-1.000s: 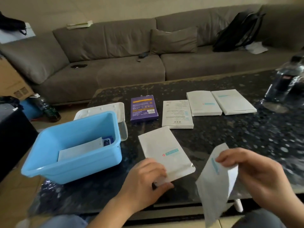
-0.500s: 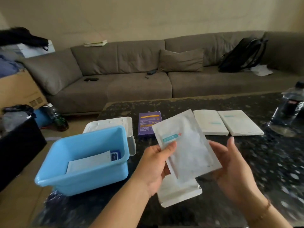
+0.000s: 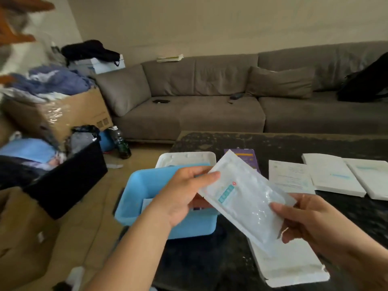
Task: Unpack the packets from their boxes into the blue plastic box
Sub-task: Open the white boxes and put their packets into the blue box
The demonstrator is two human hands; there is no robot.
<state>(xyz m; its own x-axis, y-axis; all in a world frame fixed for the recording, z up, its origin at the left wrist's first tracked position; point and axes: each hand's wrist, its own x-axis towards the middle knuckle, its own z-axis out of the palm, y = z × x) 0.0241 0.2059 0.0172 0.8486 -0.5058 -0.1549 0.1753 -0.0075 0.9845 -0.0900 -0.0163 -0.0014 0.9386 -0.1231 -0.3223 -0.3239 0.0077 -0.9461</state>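
Both hands hold a white sealed packet (image 3: 243, 196) with teal print, tilted over the right rim of the blue plastic box (image 3: 136, 192). My left hand (image 3: 184, 194) pinches its upper left edge; my right hand (image 3: 310, 219) grips its lower right end. The blue box stands at the table's left edge with a white packet and something dark blue partly hidden inside. An opened white box sleeve (image 3: 291, 267) lies flat on the table under my right hand. Farther back lie a purple box (image 3: 247, 156), a leaflet (image 3: 290, 178) and two white boxes (image 3: 333, 175), (image 3: 371, 177).
A white lid (image 3: 184, 159) lies behind the blue box. The dark speckled table (image 3: 346, 208) ends just left of the box. On the floor at left are a black bin (image 3: 69, 177), cardboard boxes (image 3: 63, 114), a bottle (image 3: 120, 141). A grey sofa (image 3: 210, 97) fills the back.
The view swung left. Both hands carried the packet left, from over the table's middle to above the blue box's right rim. The white sleeve stayed on the table.
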